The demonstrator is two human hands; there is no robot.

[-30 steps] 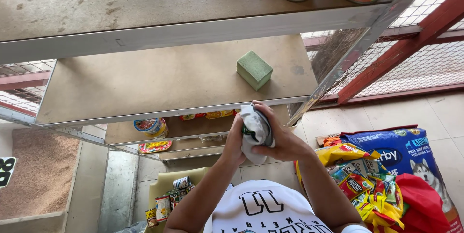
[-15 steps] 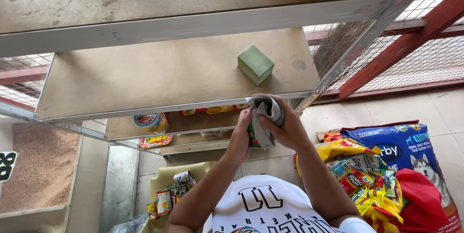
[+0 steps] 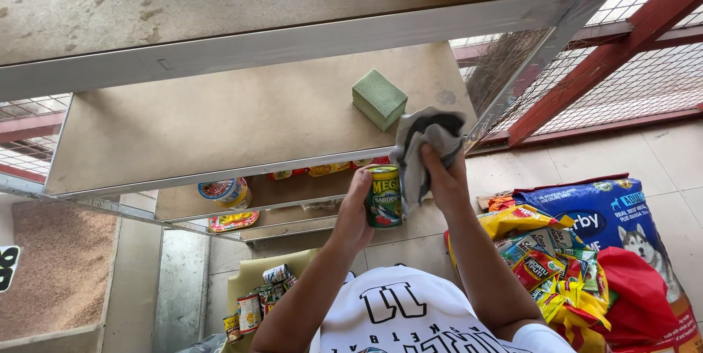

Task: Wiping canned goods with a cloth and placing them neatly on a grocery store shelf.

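Bare metal shelves (image 3: 220, 126) fill the view, a green sponge (image 3: 378, 98) lying on one. Below it the left hand (image 3: 356, 210) clasps an upright can (image 3: 384, 196); at its two o'clock the right hand (image 3: 443, 177) pinches a grey cloth (image 3: 425, 140) (touching the can's side).

- A metal-framed shelf rack (image 3: 242, 122) with worn brown boards stands in tiers, in daylight.
- Behind it, wire mesh (image 3: 644, 82) in a red-painted frame (image 3: 608, 53).
- Pale tiled floor (image 3: 659, 148) at right.
- A rough reddish-brown surface (image 3: 58, 265) lies low at left.
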